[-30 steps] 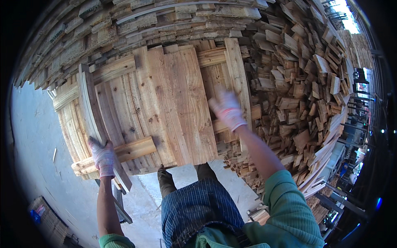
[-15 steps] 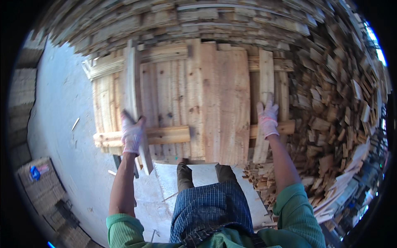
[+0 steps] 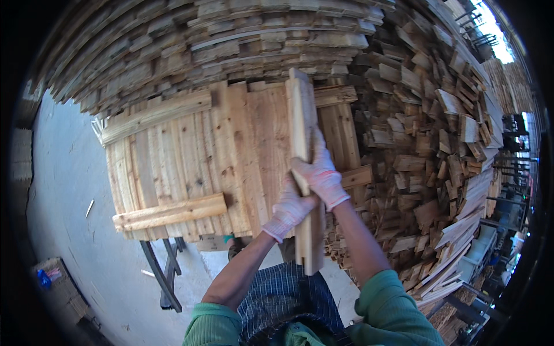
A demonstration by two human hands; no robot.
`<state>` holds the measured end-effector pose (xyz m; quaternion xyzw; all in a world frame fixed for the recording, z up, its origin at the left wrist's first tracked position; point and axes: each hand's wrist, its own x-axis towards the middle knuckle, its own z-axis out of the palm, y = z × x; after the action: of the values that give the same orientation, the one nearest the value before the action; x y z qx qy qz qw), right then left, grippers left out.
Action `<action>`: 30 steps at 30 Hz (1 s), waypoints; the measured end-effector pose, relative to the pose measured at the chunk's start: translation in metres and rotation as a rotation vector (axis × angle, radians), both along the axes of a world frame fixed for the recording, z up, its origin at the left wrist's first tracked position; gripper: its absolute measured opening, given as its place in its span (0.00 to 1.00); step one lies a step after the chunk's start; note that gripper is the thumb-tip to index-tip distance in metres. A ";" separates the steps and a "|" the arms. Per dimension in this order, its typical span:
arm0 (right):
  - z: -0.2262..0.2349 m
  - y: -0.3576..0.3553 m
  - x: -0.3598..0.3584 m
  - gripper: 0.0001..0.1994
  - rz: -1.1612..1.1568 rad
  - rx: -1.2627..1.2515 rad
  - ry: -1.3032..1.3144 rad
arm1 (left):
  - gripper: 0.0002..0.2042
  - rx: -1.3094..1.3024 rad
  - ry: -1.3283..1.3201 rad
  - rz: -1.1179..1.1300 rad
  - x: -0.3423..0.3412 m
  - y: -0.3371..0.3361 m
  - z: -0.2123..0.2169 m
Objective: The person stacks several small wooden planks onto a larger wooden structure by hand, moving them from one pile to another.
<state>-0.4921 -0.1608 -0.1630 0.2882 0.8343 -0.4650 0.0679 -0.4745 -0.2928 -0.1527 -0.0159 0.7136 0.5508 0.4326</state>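
Both my hands wear white knit gloves and grip one long wooden plank held on edge, upright, in front of me. My left hand wraps the plank from the left, lower down. Just above it, my right hand clasps the plank from the right. Behind the plank lies a flat wooden panel made of boards side by side with a cross batten near its front edge. The panel rests on a dark metal stand.
A huge heap of stacked wood offcuts fills the back and the right side. Grey concrete floor lies to the left, with a small crate holding a blue item at the lower left. My legs in striped trousers stand below the panel.
My left hand carried the plank from the panel's left side over to the right. My right hand left the panel's right edge and joined the left on the plank.
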 end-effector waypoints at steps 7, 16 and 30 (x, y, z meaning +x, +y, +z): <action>-0.046 0.115 -0.010 0.50 0.110 0.485 -0.446 | 0.45 -0.326 0.506 -0.652 -0.087 0.018 -0.030; -0.073 0.066 -0.020 0.47 0.125 0.392 -0.405 | 0.49 -0.940 0.352 -0.746 -0.115 -0.043 -0.068; -0.102 0.148 0.009 0.27 -0.073 0.027 -0.328 | 0.60 -1.044 0.275 -0.835 -0.112 -0.023 -0.079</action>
<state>-0.4829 -0.0127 -0.2654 0.3912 0.8073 -0.4025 0.1822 -0.5866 -0.3156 -0.2315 0.1245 0.8806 -0.0817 0.4499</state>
